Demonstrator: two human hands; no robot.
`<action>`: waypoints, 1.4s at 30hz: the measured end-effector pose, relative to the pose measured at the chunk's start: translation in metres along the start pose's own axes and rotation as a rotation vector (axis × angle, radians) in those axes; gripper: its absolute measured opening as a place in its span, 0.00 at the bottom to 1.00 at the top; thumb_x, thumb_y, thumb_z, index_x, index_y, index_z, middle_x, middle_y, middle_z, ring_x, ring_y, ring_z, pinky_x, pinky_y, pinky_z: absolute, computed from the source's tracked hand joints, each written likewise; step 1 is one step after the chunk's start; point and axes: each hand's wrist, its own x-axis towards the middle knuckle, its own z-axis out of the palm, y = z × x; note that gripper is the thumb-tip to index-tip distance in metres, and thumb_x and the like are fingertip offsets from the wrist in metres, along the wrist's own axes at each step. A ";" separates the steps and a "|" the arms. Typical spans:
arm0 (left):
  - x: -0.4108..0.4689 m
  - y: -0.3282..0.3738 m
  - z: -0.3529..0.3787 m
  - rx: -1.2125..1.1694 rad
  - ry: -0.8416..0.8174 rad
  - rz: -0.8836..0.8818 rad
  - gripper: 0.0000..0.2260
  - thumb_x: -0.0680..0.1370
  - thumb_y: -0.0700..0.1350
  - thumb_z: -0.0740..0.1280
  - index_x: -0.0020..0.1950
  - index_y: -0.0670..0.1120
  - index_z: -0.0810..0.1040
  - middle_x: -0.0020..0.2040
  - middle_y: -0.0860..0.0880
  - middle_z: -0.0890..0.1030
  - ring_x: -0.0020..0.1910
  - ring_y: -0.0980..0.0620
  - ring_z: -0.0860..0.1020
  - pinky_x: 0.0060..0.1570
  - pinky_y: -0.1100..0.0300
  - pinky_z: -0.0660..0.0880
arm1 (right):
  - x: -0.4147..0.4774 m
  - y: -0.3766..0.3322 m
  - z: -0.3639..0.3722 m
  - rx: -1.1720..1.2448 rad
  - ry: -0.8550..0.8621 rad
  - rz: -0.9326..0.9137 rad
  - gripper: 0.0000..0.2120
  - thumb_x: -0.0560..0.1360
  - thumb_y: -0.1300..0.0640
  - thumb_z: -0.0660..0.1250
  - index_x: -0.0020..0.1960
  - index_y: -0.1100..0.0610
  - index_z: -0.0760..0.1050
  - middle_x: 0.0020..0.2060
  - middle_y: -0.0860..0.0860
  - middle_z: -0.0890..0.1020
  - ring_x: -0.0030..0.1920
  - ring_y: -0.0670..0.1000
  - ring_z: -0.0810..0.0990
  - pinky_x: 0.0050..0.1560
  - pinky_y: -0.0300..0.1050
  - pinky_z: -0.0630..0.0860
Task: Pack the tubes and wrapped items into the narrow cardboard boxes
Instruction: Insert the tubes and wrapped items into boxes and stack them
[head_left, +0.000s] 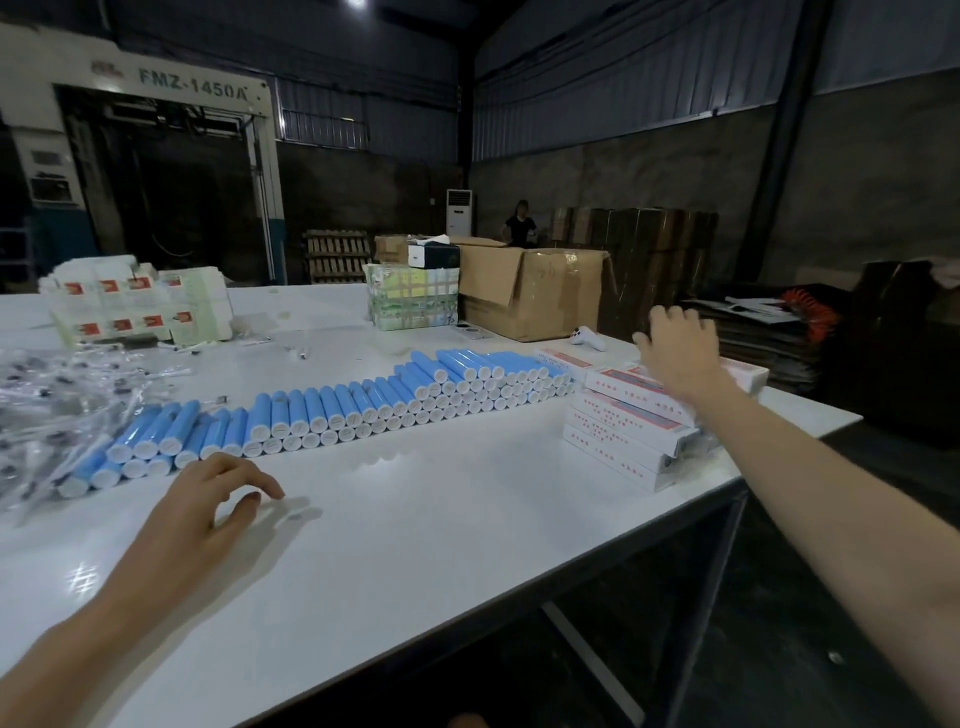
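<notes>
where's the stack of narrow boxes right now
In the head view, the stack of narrow boxes sits at the right end of the table, just right of the row of blue tubes, beneath the outstretched right hand.

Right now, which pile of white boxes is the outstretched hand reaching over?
The stack of narrow boxes on the right, under the right hand; the other pile sits at the far left, no hand near it.

Dim factory packing hall, corrugated metal walls, large machine (156, 171) lettered FMZ-1450A far left, wooden pallets (336, 255) and stacked cartons (636, 234) far behind, open cardboard box (530, 291) on long white desk (441, 530), rows of blue tubes (363, 405).
</notes>
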 end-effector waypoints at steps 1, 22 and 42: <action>0.000 0.001 0.000 0.005 -0.004 0.002 0.16 0.82 0.34 0.70 0.52 0.57 0.85 0.55 0.56 0.80 0.59 0.55 0.75 0.58 0.44 0.74 | -0.003 -0.024 -0.004 0.042 0.049 -0.050 0.16 0.84 0.50 0.61 0.66 0.59 0.73 0.60 0.59 0.80 0.62 0.60 0.77 0.64 0.60 0.72; -0.011 -0.004 -0.064 0.226 0.234 -0.451 0.06 0.82 0.49 0.66 0.57 0.59 0.78 0.43 0.59 0.82 0.43 0.56 0.81 0.45 0.54 0.77 | -0.205 -0.452 0.003 1.683 -0.758 -0.165 0.09 0.82 0.58 0.67 0.46 0.57 0.83 0.31 0.49 0.80 0.31 0.46 0.74 0.35 0.42 0.71; -0.123 -0.118 -0.285 1.341 -0.119 -0.933 0.30 0.83 0.67 0.63 0.74 0.46 0.74 0.70 0.42 0.76 0.71 0.39 0.74 0.68 0.44 0.72 | -0.206 -0.454 0.005 1.769 -0.806 -0.189 0.10 0.83 0.59 0.65 0.46 0.57 0.83 0.31 0.50 0.80 0.31 0.49 0.73 0.33 0.45 0.69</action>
